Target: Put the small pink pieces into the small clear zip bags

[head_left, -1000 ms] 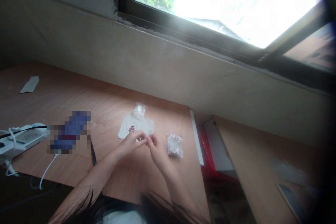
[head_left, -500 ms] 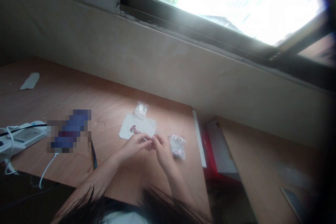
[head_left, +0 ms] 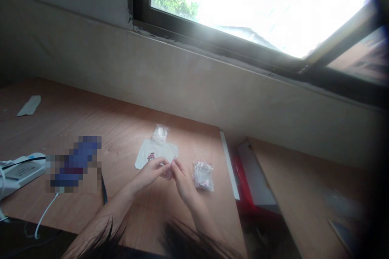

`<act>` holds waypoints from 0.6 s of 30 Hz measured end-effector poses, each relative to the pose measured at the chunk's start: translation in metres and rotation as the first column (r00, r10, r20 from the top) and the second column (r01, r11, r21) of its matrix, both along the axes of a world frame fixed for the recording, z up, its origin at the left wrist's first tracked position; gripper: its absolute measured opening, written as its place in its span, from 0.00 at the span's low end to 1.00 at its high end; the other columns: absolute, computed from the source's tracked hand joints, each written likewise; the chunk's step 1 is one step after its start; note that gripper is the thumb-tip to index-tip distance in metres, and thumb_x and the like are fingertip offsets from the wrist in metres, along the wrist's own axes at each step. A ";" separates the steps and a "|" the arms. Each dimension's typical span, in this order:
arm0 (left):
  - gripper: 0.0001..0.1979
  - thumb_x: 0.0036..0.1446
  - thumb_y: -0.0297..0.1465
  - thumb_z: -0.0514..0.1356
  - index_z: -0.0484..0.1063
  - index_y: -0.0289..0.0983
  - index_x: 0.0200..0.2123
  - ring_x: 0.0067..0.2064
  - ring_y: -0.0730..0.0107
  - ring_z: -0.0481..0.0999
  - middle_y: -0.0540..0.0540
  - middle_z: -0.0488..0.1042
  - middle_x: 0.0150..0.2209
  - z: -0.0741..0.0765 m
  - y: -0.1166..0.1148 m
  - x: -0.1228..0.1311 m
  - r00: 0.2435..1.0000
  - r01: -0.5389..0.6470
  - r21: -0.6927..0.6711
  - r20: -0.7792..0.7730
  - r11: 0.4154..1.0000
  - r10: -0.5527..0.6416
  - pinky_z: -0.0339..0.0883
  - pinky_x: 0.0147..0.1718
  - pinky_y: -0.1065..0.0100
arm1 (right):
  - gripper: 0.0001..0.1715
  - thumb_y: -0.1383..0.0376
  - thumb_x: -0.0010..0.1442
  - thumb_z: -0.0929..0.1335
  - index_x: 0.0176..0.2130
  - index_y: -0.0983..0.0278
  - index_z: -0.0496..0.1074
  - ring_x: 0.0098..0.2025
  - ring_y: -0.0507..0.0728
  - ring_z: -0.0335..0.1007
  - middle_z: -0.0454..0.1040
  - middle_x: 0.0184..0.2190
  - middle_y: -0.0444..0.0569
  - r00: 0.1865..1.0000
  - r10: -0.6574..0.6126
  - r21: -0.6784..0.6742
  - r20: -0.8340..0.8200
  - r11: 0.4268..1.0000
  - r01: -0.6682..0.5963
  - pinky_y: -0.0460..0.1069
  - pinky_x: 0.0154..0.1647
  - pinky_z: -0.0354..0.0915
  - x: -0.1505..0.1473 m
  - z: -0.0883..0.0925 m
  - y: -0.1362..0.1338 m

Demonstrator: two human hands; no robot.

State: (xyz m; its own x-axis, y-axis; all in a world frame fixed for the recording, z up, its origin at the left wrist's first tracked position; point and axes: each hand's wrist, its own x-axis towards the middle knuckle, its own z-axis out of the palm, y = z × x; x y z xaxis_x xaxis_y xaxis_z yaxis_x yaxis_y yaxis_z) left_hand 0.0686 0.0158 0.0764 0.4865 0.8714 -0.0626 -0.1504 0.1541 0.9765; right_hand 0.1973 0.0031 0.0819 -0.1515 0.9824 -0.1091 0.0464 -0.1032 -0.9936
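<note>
My left hand (head_left: 148, 176) and my right hand (head_left: 182, 182) meet above the wooden table, fingertips together. Between them they pinch a small translucent item (head_left: 167, 174), partly hidden by my fingers. Just beyond my left fingers lies a white cloth or paper piece (head_left: 154, 153) with a pink print, and a small clear plastic bag (head_left: 160, 133) sits against its far edge. To the right of my right hand rests a clear bag of pink-and-white pieces (head_left: 202, 176), not touching it.
On the plywood table (head_left: 121, 129) are a white power strip (head_left: 21, 172), a pixelated object (head_left: 73, 165), a white cable (head_left: 45, 215) and a paper strip (head_left: 28, 105). A white strip (head_left: 229, 166) lines the table's right edge, beyond which stands a red-and-white folder (head_left: 252, 180).
The view has shifted slightly as my head moved. My hands stay together, and the thin white end seen between my fingers has given way to a small translucent piece at my fingertips.
</note>
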 end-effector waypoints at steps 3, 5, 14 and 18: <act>0.13 0.52 0.38 0.52 0.65 0.32 0.28 0.30 0.71 0.71 0.49 0.69 0.25 0.001 -0.002 0.001 0.999 0.015 0.008 -0.037 1.000 -0.015 0.67 0.33 0.65 | 0.13 0.60 0.54 0.58 0.22 0.64 0.57 0.23 0.48 0.53 0.56 0.19 0.40 1.000 -0.021 -0.022 -0.010 1.000 0.021 0.44 0.23 0.52 0.000 -0.002 0.000; 0.12 0.52 0.37 0.52 0.66 0.33 0.29 0.31 0.70 0.72 0.48 0.70 0.26 0.000 0.004 -0.002 0.994 0.016 0.061 -0.109 0.998 -0.009 0.67 0.33 0.65 | 0.12 0.61 0.53 0.58 0.21 0.64 0.58 0.21 0.48 0.52 0.56 0.18 0.40 0.998 -0.059 -0.031 0.010 0.998 0.059 0.44 0.22 0.51 0.001 -0.005 0.001; 0.22 0.37 0.17 0.57 0.69 0.35 0.39 0.53 0.59 0.58 0.42 0.63 0.50 -0.055 0.116 -0.039 0.731 -0.038 0.500 -0.576 0.865 0.366 0.49 0.52 0.60 | 0.12 0.62 0.49 0.58 0.18 0.64 0.56 0.17 0.47 0.49 0.55 0.13 0.39 0.979 -0.193 -0.087 0.062 0.976 0.198 0.44 0.18 0.47 0.021 -0.006 0.006; 0.13 0.40 0.19 0.55 0.72 0.34 0.31 0.46 0.61 0.65 0.43 0.70 0.41 -0.077 0.135 -0.047 0.714 -0.068 0.498 -0.581 0.865 0.390 0.55 0.47 0.61 | 0.13 0.62 0.49 0.59 0.17 0.64 0.55 0.16 0.47 0.49 0.54 0.13 0.39 0.970 -0.230 -0.076 0.078 0.969 0.236 0.44 0.18 0.47 0.032 -0.011 0.011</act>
